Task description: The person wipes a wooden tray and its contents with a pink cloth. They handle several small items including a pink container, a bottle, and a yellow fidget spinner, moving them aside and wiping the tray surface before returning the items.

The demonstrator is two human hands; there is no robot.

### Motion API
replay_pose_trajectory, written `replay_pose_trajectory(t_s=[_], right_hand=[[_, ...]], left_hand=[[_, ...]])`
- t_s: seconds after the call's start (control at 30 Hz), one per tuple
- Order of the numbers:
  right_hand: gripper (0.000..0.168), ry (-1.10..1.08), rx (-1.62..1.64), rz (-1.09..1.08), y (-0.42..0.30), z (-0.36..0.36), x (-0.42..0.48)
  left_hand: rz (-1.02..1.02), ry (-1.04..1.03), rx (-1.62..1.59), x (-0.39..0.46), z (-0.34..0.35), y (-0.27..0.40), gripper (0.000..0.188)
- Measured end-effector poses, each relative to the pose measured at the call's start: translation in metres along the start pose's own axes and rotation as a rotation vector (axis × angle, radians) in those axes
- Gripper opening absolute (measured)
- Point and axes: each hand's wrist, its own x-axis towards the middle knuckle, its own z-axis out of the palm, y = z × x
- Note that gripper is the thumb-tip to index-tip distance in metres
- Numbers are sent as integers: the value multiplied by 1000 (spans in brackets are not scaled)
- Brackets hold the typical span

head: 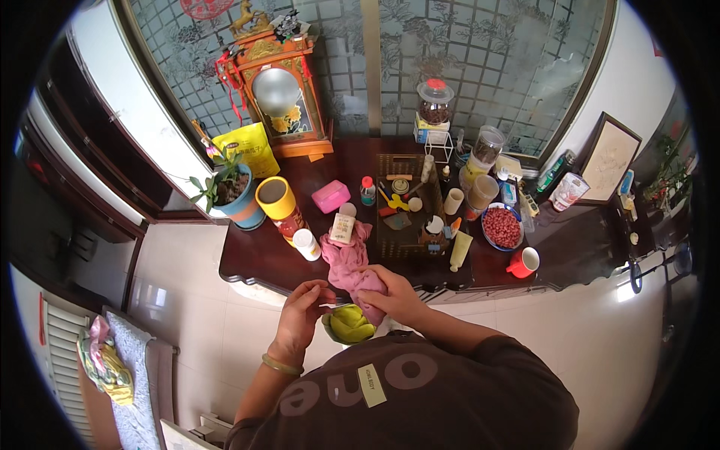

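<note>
My right hand (394,296) grips the near end of a crumpled pink cloth (344,260), which trails back over the edge of a dark wooden cabinet top (306,271). My left hand (306,309) is raised to the left of the cloth, its fingers loosely curled and apart, with nothing seen in them. On the far part of the cloth lies a small cream box (342,228) bearing writing. Below the hands shows a yellow-green, petal-shaped item (351,324), partly hidden by the cloth. A white bottle (306,244) stands just left of the cloth.
A brown basket (388,244) holds several small items. Left are a yellow-lidded canister (274,197), potted plant (239,197) and pink box (331,197). Right are a tube (461,251), plate of red nuts (502,227) and red mug (520,265). An ornate clock (281,101) stands behind.
</note>
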Motion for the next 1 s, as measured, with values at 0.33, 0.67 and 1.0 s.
replay_pose_trajectory(t_s=[0.33,0.67,1.0], right_hand=[[40,-99,-23,5,0,-80,26],[42,-18,48,148,6,-142,15],[44,74,-29,72,15,-148,13]], left_hand=[[-88,35,182,84,64,-9,30],[-69,50,468,168,79,-33,38],[-213,-77,921,257,64,-38,54]])
